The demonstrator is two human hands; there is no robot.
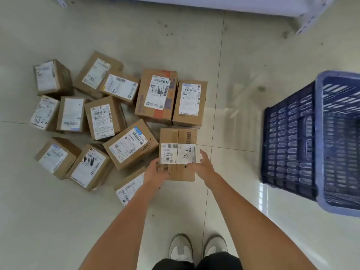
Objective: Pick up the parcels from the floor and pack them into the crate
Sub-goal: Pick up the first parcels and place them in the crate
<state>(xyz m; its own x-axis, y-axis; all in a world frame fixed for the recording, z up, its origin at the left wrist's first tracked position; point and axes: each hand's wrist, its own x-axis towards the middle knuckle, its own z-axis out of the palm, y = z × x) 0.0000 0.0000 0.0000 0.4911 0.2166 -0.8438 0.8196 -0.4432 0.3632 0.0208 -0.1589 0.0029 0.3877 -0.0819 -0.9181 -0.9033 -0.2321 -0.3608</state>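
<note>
The floor (194, 45) is pale tile. The blue crate (288, 145) stands on it to my right, well apart from the parcels, and what I can see of its inside looks empty. The pile of parcels (109, 121) spreads to my left and ahead, a dozen or so cardboard boxes lying close together, labels up.

The parcel marked A34 (177, 152) is nearest me, at the right edge of the pile, between my hands. My left hand (155, 173) grips its near left corner, fingers curled round the edge. My right hand (202, 164) is at the near right edge with fingers half spread; whether it grips or only touches, I cannot tell.

I judge I am just starting the lift. To do it well, I should close my right fingers firmly on the side, keep the box level, raise it clear of its neighbours, then swing it right and set it flat in a corner of the crate.
</note>
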